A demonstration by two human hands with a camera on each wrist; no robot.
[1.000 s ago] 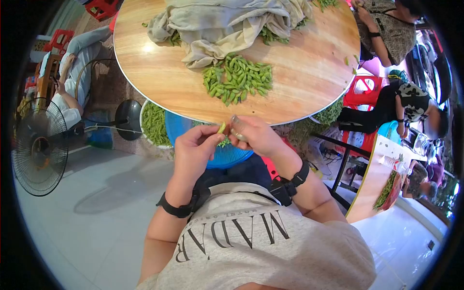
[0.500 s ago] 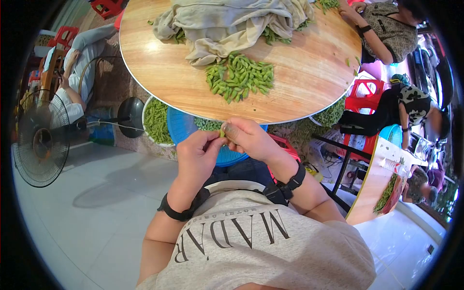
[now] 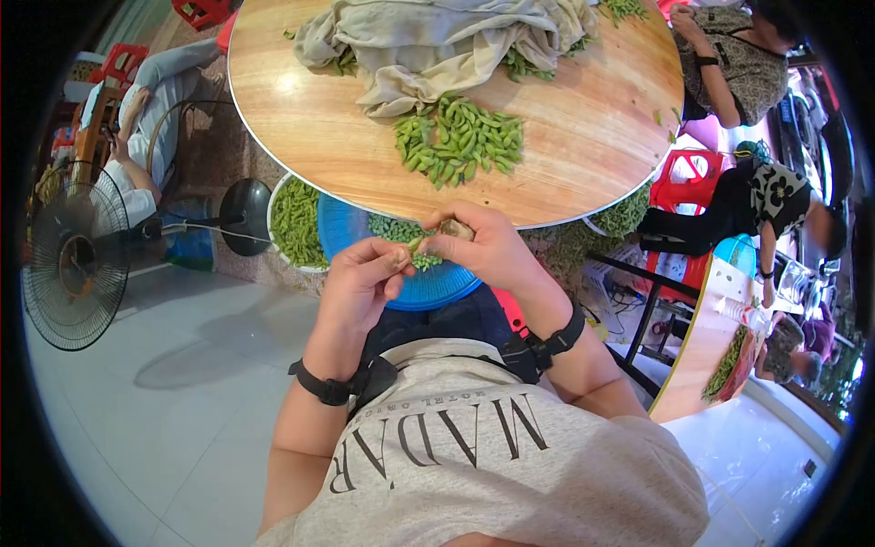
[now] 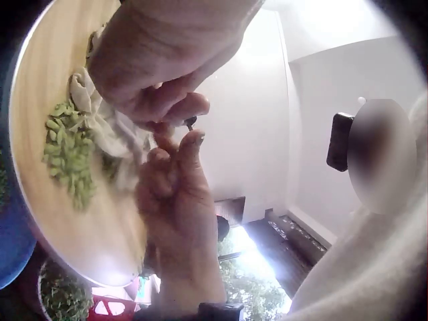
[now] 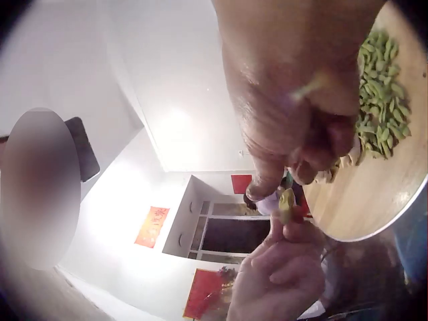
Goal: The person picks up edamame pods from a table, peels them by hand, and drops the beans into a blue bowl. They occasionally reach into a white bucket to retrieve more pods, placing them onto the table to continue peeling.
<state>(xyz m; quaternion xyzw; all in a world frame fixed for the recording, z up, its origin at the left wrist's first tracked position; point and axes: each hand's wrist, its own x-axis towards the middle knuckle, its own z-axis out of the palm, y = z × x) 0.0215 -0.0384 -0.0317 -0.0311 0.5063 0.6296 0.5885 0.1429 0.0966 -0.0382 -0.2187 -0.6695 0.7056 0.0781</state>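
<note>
My left hand [image 3: 351,283] pinches a green soybean pod [image 3: 416,245] between thumb and fingertips. In the right wrist view the pod [image 5: 286,200] stands up from those fingertips. Beside it is my right hand [image 3: 483,248], fingers curled and thumb tip at the pod's end; I cannot tell whether it grips anything. A small brownish-grey patch shows by its curled forefinger. Below both hands sits a blue basin [image 3: 346,223] with shelled green beans [image 3: 394,228] in it. A heap of soybean pods [image 3: 460,137] lies on the round wooden table [image 3: 337,164] ahead.
A beige cloth [image 3: 437,50] covers more pods at the table's far side. A tub of pods [image 3: 296,223] stands left of the basin, near a standing fan [image 3: 80,255]. To the right are a red stool [image 3: 688,178], a seated person and a wooden board [image 3: 697,365].
Both hands met close together on a pod half a second ago; now they are slightly apart, the right thumb turned toward the left fingertips. More of the shelled beans shows between them.
</note>
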